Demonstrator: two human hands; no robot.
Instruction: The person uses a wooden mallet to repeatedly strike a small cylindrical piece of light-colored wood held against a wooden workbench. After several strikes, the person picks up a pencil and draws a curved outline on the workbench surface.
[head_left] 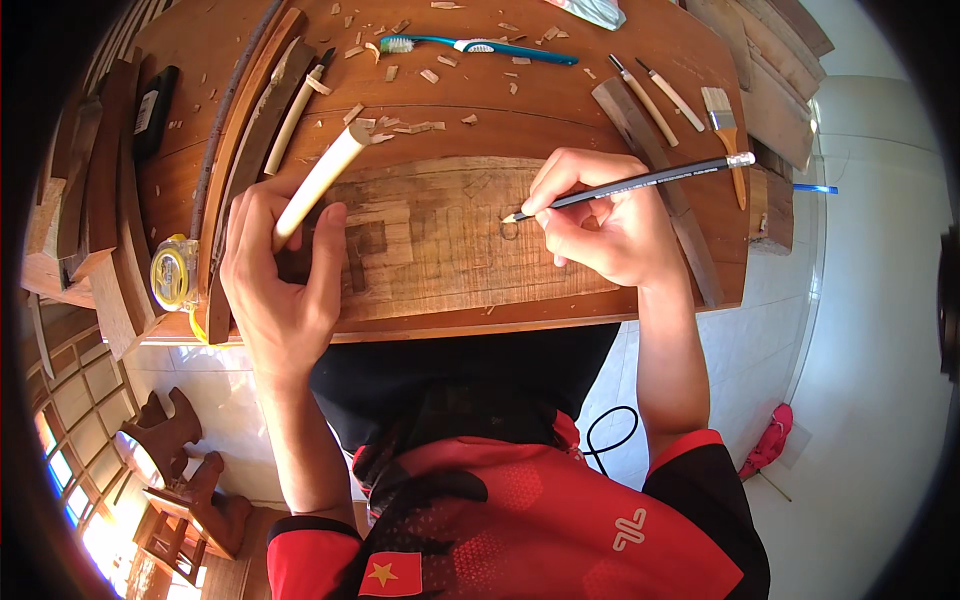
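A flat wooden board (430,265) lies in front of me near the table's front edge. Pencilled lines and shapes cover its face, and a darker recessed patch shows at its left part. My right hand (618,225) grips a black pencil (650,181), its tip at a small drawn loop on the board. My left hand (280,275) rests over the board's left end, closed round a pale round wooden handle (325,178) that points up and away. The lower end of that handle is hidden by the hand, so its kind does not show.
Wood shavings and a blue toothbrush (480,46) lie on the table (240,120) beyond the board. A slim wooden-handled tool (295,118) sits left; two more and a flat brush (725,130) sit right. A tape measure (174,275) and wood strips flank the left side.
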